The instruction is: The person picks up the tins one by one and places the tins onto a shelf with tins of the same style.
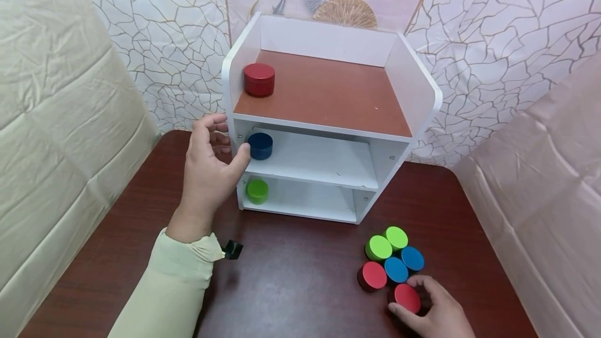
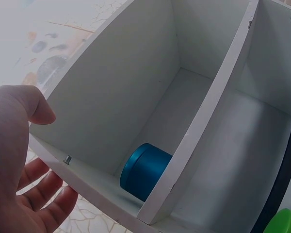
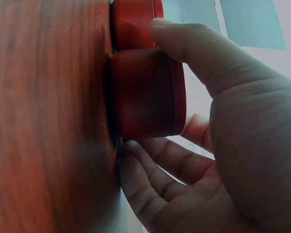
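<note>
Round tins [image 1: 259, 80] are counted: 9. The left edge of the shelf unit [image 1: 324, 90] is straddled by the left hand [image 1: 208, 171], fingers loosely spread; 3 are ranged along that side, 1 per level, with room rightward. On the table [image 1: 286, 275], 6 are clustered: 2 green, 2 blue, 2 red, the rightmost red tin [image 1: 407, 299] gripped by the right hand [image 1: 439, 306].

The nearest container [image 1: 407, 299] is red, the crackle-patterned wall [image 1: 164, 30] white-and-gold

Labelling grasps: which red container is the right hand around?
The nearest red container, framed by the right hand; the red one left of it and the shelf-top one aren't.
</note>
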Demonstrator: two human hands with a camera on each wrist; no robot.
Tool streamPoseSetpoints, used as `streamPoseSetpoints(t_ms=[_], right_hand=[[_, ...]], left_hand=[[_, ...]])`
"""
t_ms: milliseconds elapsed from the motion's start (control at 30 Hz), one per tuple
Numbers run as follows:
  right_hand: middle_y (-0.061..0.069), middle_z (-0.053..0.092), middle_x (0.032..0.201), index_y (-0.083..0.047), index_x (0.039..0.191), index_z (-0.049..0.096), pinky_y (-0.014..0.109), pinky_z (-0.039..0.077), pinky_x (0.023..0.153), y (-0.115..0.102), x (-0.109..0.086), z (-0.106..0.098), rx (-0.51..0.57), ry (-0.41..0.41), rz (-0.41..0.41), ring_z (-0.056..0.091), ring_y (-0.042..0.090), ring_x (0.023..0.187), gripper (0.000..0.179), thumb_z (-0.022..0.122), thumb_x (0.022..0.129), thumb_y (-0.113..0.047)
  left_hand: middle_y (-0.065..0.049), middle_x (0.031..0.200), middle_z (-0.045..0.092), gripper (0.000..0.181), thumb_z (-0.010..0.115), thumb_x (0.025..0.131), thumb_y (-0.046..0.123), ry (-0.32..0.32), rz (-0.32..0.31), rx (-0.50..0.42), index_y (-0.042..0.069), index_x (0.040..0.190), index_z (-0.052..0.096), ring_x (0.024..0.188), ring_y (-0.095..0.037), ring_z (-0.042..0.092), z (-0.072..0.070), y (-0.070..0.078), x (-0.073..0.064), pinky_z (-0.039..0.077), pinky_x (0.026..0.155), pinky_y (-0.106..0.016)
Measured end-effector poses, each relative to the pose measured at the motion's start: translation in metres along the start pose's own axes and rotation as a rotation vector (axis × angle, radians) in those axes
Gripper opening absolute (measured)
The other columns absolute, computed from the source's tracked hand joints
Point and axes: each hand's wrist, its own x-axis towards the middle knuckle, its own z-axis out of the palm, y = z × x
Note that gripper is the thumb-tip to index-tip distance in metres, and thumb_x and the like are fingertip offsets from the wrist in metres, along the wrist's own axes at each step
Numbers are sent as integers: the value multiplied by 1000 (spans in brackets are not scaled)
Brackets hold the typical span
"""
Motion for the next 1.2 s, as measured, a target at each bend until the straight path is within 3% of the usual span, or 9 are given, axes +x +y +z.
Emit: streamPoseSetpoints(t_ms=[400,1200], right_hand=[[3,74,114,-12,131,67,22,58,73,3,-3,5,7,40,-52,66,17,100,84,104,71,-57],[9,74,127,-9,138,67,22,59,77,3,-2,4,-8,14,-9,68,22,110,94,103,70,-62]], left_hand=[[-9,138,62,64,80,100,24,-2,4,-7,18,155,50,110,-16,59,0,-1,0,55,94,-28],[-9,138,62,63,80,100,25,-4,7,-10,20,155,50,110,-15,60,-1,-1,1,56,95,-32]])
